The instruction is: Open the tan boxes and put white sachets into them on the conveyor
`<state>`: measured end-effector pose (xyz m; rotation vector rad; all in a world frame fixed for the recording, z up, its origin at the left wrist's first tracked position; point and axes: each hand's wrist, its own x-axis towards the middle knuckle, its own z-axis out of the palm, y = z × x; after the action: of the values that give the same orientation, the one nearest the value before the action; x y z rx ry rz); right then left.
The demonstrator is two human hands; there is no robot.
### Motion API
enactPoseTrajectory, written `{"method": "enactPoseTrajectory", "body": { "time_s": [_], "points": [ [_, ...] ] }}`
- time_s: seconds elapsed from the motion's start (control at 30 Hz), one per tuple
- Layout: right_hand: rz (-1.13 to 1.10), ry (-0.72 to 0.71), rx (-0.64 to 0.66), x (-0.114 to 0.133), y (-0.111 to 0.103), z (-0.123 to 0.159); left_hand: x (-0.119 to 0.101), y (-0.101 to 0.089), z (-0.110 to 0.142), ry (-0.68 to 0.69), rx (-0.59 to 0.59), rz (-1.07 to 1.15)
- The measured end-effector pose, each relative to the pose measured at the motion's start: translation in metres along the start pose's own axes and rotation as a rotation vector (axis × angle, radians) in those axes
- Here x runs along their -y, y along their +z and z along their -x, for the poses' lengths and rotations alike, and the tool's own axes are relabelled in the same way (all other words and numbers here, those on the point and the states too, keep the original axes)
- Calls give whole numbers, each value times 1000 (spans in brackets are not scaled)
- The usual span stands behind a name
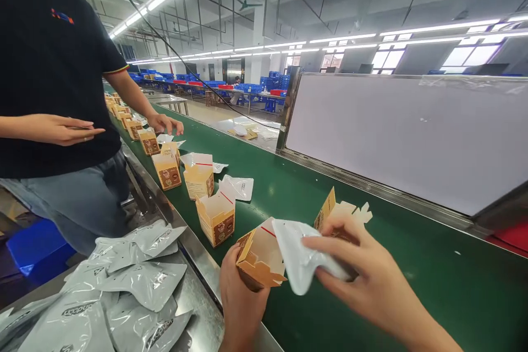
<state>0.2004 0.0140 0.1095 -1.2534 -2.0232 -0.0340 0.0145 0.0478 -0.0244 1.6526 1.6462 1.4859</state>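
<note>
Presently, the box [264, 264] is above the near edge of the green belt [292, 192], tilted, with its mouth open and some flaps standing out. The fingers of the left hand [245, 291] are closed around it from below and from the side. Just beside this mouth is a white pouch [297, 247], and the fingers of the right hand [367, 264] grasp it by one side, the thumb below. The pouch overlaps the mouth in this view; whether it touches the inner wall, I cannot tell.

The step in hand, as I judge it, is the bringing together of pouch and open box. From this position, a next move calls for a steady left grip and a careful angle of the pouch, because the flaps near it could catch its soft edge.

Behind the right hand, one more open box [325, 209] stands on the belt. To the left there stands a line of boxes [216, 225], some open at the top, and one loose pouch [241, 188] lies flat among them. On the metal bench [202, 297], at the lower left, a heap of pouches [140, 280] is piled loosely. Farther along, a person in a dark shirt [58, 66] has one hand [163, 122] over the line, with fingers apart. Across the belt rises a white board [404, 132].
</note>
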Motion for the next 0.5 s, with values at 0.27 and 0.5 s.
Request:
{"method": "enactPoseTrajectory", "body": {
  "time_s": [0.27,0.5],
  "points": [
    [92,-38,309,13,16,17,2,15,21,485,-95,-177],
    [-57,59,581,0,14,20,-18,25,39,517,137,-7]
  ]
}}
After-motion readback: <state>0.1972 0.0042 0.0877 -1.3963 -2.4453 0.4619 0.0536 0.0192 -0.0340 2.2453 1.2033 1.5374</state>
